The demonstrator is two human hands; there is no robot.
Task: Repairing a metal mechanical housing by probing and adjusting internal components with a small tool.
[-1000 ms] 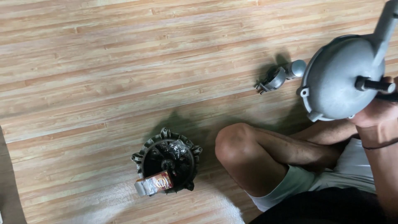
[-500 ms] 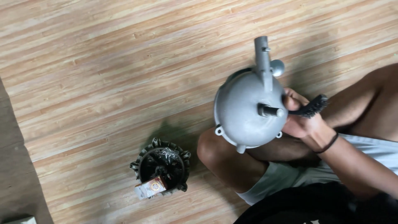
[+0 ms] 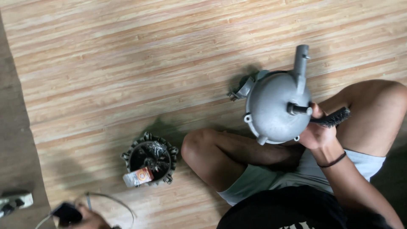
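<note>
We are sitting cross-legged on a wooden floor (image 3: 127,63), looking down at our lap. Our right hand (image 3: 316,131) holds up a round grey metal housing (image 3: 271,106), shaped like a dome with a pipe (image 3: 301,63) sticking out at the far side. The housing is in the air above our knee, on the right of the view. Our fingers are wrapped tight around the short stub (image 3: 299,109) in its middle. The same hand also pinches a black wire brush (image 3: 333,118), which pokes out to the right.

We think the housing is heavy and hard, because it looks like thick cast metal. It will not bend or squash. Its smooth round top looks slippery, so the stub, the pipe, or the little ears on the rim are better places to grab. Two hands would feel safer than one.

We cannot pick out our left hand. A hand (image 3: 91,218) shows at the near left edge by some thin wire, but we cannot tell whose it is.

On the floor to the left of our knee sits a dark round motor part (image 3: 150,157) with a small orange and white packet (image 3: 137,177) leaning on it.
</note>
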